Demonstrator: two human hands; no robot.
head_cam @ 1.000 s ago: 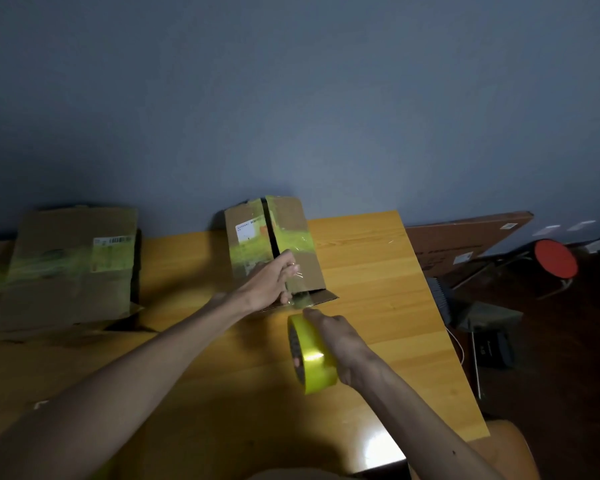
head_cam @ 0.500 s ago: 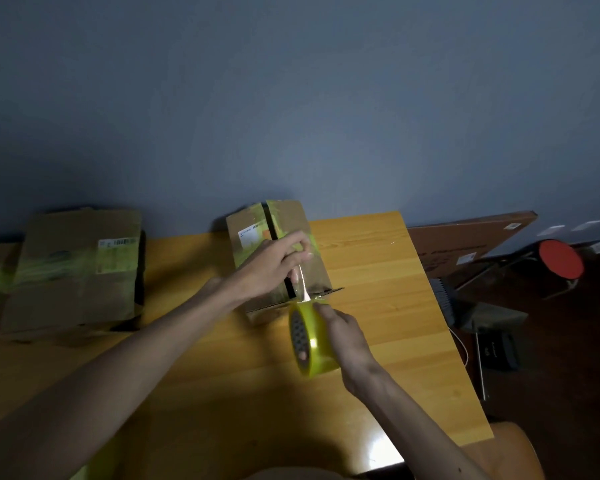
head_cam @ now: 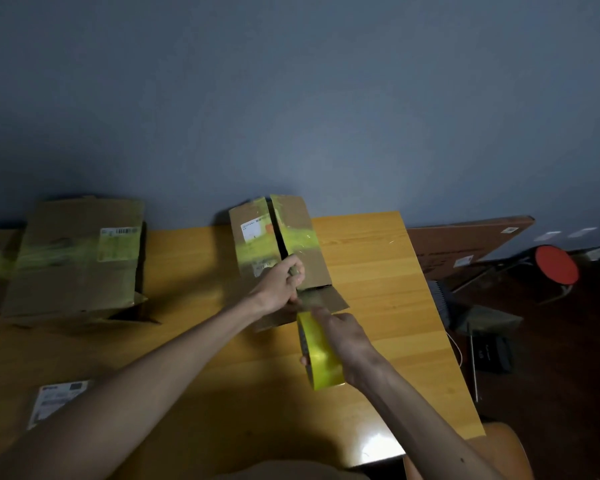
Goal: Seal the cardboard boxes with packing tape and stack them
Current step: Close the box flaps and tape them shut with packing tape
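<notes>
Middle box (head_cam: pixel 284 244) is parked at the far edge of the table (head_cam: pixel 378 271), right up against the blue-grey wall (head_cam: pixel 291 98). Plain brown cardboard, long and rectangular, matte. A dark gap is left down the middle where the two top flaps meet. Glossy yellow-green tape is smeared across both flaps, and a white label (head_cam: pixel 252 231) is stuck on the left one. The near end flap is folded out flat toward the person.

The left hand (head_cam: pixel 281 287) is curled up at the near end of that seam, and a tape strip (head_cam: pixel 307 301) is pinched between thumb and fingers. The strip is dull and see-through, so it's hard to make out. It's stretched the short way down to the tape roll (head_cam: pixel 321 358).

The roll is a fat yellow ring with a shiny outer face, held on edge just off the box's open flap. It's gripped by the right hand (head_cam: pixel 347 341), with the fingers wrapped round the rim.

A second box (head_cam: pixel 77 254), flatter and more crumpled, is lying well off to the left, with the same yellowish tape and a barcode sticker. A loose paper label (head_cam: pixel 54 400) is lying on the wood near the left forearm. The tabletop is smooth orange-yellow planks with a glare spot at the near edge. Off the right side, a brown board (head_cam: pixel 465 244) and a round red stool (head_cam: pixel 556 265) can be seen.
</notes>
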